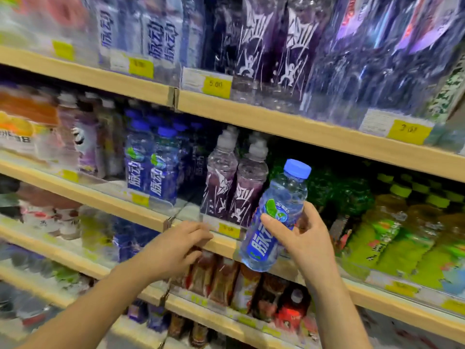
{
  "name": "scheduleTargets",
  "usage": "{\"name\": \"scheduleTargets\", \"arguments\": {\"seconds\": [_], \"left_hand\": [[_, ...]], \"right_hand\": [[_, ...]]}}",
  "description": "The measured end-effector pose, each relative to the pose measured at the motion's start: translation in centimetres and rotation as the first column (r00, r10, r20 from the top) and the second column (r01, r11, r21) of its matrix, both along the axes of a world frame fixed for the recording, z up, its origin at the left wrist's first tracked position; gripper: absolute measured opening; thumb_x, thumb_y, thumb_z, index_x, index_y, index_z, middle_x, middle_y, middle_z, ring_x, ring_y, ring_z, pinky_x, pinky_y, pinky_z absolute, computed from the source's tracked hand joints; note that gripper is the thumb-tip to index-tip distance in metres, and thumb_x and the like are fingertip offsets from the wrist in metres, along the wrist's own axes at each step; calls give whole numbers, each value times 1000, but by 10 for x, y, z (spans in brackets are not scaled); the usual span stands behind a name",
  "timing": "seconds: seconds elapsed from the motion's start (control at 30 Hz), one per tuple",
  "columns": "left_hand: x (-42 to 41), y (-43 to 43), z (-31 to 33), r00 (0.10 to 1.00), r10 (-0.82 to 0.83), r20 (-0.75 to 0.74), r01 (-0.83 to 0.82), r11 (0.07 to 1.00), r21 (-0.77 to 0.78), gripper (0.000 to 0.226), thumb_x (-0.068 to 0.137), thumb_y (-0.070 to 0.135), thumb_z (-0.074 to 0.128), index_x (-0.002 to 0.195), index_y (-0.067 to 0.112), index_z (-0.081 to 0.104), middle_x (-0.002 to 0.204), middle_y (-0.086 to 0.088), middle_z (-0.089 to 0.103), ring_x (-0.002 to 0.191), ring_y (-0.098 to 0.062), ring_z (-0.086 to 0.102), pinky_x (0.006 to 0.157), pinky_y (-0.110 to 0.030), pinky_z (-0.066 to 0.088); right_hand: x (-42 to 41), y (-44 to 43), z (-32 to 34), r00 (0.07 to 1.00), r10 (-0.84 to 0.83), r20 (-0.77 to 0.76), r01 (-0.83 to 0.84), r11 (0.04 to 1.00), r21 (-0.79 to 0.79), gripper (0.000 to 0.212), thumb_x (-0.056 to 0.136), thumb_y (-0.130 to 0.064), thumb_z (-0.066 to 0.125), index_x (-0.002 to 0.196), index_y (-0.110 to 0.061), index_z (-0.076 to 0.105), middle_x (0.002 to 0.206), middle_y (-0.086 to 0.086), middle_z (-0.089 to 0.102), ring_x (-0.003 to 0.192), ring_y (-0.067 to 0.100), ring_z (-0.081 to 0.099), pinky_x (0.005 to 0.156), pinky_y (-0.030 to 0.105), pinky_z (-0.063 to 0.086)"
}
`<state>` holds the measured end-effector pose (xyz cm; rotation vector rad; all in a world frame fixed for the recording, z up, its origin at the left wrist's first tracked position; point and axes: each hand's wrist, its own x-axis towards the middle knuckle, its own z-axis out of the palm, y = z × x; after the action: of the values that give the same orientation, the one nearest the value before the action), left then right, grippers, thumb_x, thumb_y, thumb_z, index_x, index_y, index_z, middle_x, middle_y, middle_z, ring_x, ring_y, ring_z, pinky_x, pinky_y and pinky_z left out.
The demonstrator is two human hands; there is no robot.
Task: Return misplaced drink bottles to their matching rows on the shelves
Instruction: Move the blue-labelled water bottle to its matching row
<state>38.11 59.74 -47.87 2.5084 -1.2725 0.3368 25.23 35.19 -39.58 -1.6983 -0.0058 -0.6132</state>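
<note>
Blue-capped, the drink bottle (274, 217) sat gripped in your right hand (304, 238) just right of the purple-labelled bottles (234, 190), not yet returned to its matching blue row (151, 170) left of them, while your left hand (176, 245) hung loosely curled, empty, below them.

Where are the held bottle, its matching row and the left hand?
held bottle (260, 245), head view, on its blue label.
matching row (163, 177), head view, on a front bottle's label.
left hand (176, 245), head view, on its back.

Glossy clear plastic bottle (274, 217); matt wood-look shelf edge (302, 132).
</note>
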Motion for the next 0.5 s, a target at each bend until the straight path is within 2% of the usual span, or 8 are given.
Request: {"name": "scheduleTargets", "arguments": {"seconds": [0.13,0.3,0.5], "left_hand": [[25,38,3,999,-43,28,43,999,-8,43,100,30,52,142,28,46,143,12,42,129,-8,40,105,-17,31],[47,74,7,996,-51,79,55,998,-43,36,98,25,56,134,28,54,132,11,50,122,-12,45,103,-25,36],[73,112,10,996,-35,79,41,996,-78,32,100,30,48,128,20,59,120,6,57,113,-14,51,96,-28,44]], "right_hand": [[18,40,4,999,-44,-7,43,998,-35,60,64,-43,90,117,-31,66,111,-12,77,101,10,74,82,31,59],[41,75,10,999,-23,-26,21,995,-95,49,64,-54,89,108,-51,65,111,-19,75,95,1,71,75,25,57],[81,107,9,997,78,-15,-79,993,-93,49,65,-51,89,108,-52,64,113,-19,74,100,3,72,74,25,61]]}}
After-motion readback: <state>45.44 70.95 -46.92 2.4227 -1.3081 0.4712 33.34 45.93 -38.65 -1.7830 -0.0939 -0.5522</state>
